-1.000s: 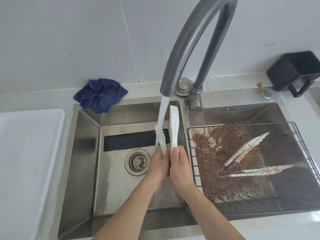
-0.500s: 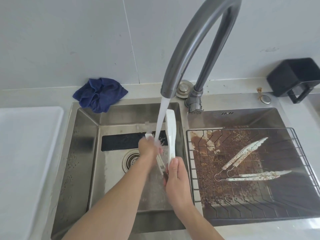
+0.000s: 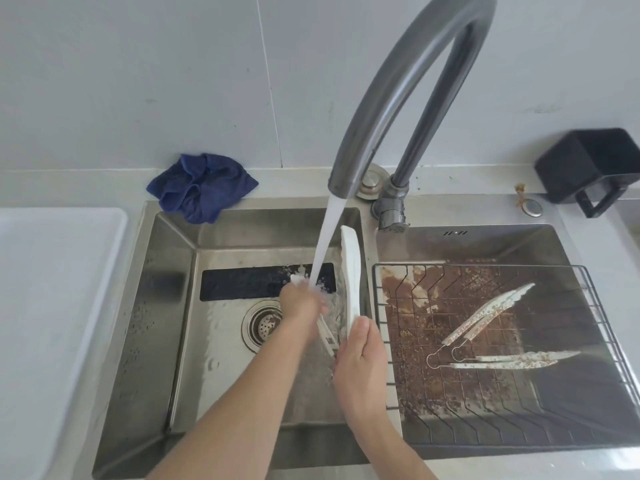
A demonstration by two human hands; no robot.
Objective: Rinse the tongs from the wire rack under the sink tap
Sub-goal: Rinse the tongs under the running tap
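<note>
The right hand (image 3: 360,362) grips white tongs (image 3: 351,271) at their hinge end, arms up over the sink basin (image 3: 194,341). The left hand (image 3: 301,303) is closed around one arm, rubbing it under the tap (image 3: 398,98) stream. Rinsing looks underway. Two soiled tongs (image 3: 491,334) lie on the wire rack (image 3: 595,306), apparently unrinsed.

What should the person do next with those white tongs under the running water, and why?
Probably shift the tongs' other arm into the water stream. The stream lands on the left hand, which is closed around the lower arm, while the arm rising from the right hand stands beside the stream, outside it. Two soiled tongs wait on the wire rack.
</note>
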